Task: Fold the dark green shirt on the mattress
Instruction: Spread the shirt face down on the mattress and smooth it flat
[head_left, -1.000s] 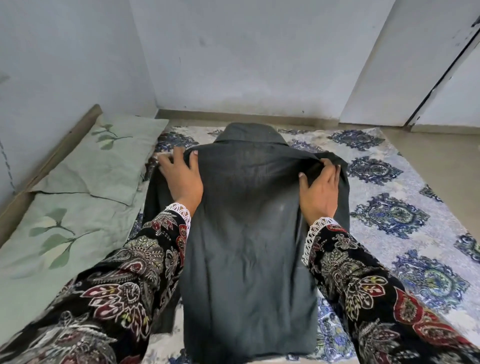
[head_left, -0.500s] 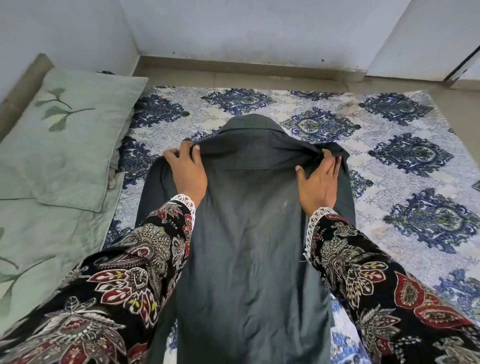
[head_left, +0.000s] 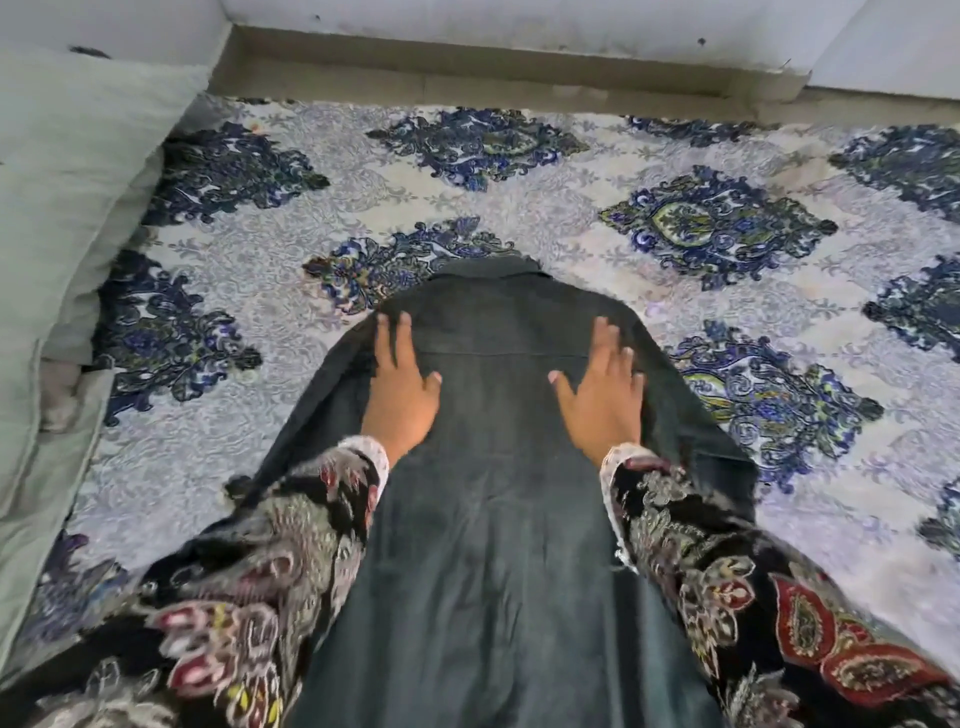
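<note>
The dark green shirt (head_left: 493, 519) lies back-up on the patterned mattress (head_left: 519, 208), collar pointing away from me, its sides folded inward into a long narrow strip. My left hand (head_left: 402, 387) rests flat on the shirt's left shoulder, fingers spread. On the right shoulder my right hand (head_left: 602, 392) lies flat too, palm down. Neither hand grips cloth. Both arms wear black floral sleeves with white lace cuffs. The shirt's lower hem runs out of view at the bottom.
Pale green pillows (head_left: 67, 208) lie along the mattress's left side. A beige floor strip (head_left: 467, 73) and a white wall bound the far edge. Blue medallion-patterned mattress surface shows on either side of the shirt.
Both hands let go of the shirt's shoulder edges and now lie flat on the cloth. The view has tilted further down, so the shirt sits lower in the frame.
</note>
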